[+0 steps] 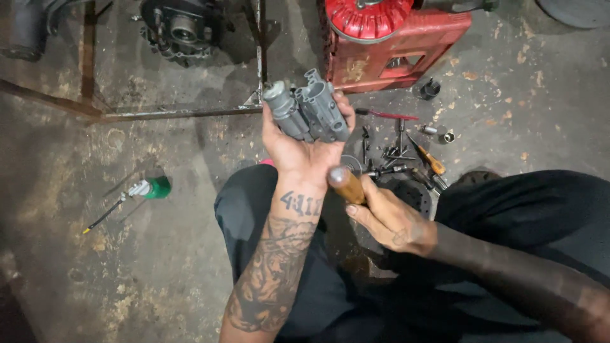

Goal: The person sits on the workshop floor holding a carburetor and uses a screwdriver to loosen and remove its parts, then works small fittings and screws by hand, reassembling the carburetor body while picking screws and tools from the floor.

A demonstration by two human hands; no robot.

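Head camera looks down on a person crouched over a stained concrete floor (159, 267). Left hand (305, 143) is raised palm up, fingers curled around a grey cast-metal part with tubular ports (308, 111). Right hand (391, 219) is wrapped around a brown wooden tool handle (346, 184), just below the left wrist. Scattered small tools (406, 155) lie beyond, near a red metal engine casing (387, 38).

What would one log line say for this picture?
left hand: holds grey metal part | right hand: grips wooden handle | floor: small tools, red case
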